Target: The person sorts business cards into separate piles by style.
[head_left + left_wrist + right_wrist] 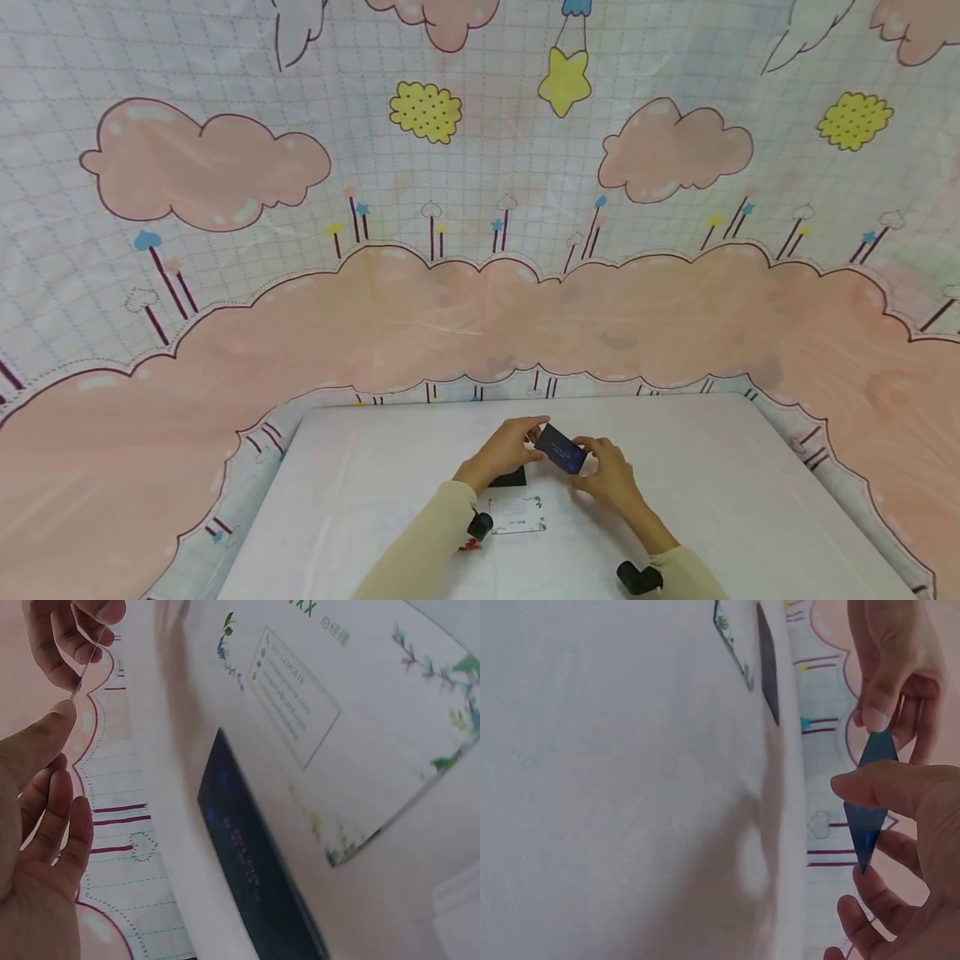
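A dark blue business card is held up over the table between both hands, its printed face towards the head camera. My left hand pinches the card's left end between thumb and fingers. At the opposite end, my right hand grips it, and the right wrist view shows that thumb lying across the face of the card. Seen from the left wrist, the held card is a thin edge. Below the left hand lies another dark card, partly covered by the wrist in the head view. A white floral business card lies beside it.
The white table extends around the cards, with a patterned cloth backdrop behind its far edge. A small red item lies by the left sleeve. Black wrist cameras sit on both forearms.
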Demonstrator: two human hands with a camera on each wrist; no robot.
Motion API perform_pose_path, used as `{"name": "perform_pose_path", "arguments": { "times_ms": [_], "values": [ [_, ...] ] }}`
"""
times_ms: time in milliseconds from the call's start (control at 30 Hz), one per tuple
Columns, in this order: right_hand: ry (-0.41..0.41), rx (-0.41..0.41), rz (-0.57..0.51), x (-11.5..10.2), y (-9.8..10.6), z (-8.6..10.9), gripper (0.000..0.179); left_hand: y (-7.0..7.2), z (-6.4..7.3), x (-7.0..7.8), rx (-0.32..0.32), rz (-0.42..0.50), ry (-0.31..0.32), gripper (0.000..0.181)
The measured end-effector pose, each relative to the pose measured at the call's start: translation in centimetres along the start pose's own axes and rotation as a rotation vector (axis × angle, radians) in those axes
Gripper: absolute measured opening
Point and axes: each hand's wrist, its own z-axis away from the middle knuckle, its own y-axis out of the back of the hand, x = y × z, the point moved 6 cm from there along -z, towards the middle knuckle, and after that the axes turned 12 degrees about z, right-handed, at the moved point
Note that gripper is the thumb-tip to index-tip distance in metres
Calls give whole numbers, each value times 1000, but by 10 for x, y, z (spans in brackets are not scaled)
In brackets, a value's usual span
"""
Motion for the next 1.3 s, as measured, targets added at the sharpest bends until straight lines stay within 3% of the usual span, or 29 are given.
{"name": "perform_pose_path", "arguments": {
  "times_ms": [267, 433, 800, 1000, 1300],
  "values": [
    [86, 47, -3, -10, 12, -1, 60, 16, 5, 15, -63, -102, -48, 66],
    [134, 55, -5, -19, 20, -3, 61, 27, 9, 18, -65, -119, -59, 65],
    [165, 79, 9, -39, 27, -13, 60, 49, 21, 11, 13, -65, -87, 59],
    [191, 62, -29, -45, 25, -12, 61, 55, 33, 8, 61, -80, -93, 59],
    [208, 15, -54, -53, 15, -13, 58, 60, 55, -4, 95, -59, -52, 59]
  ]
}}
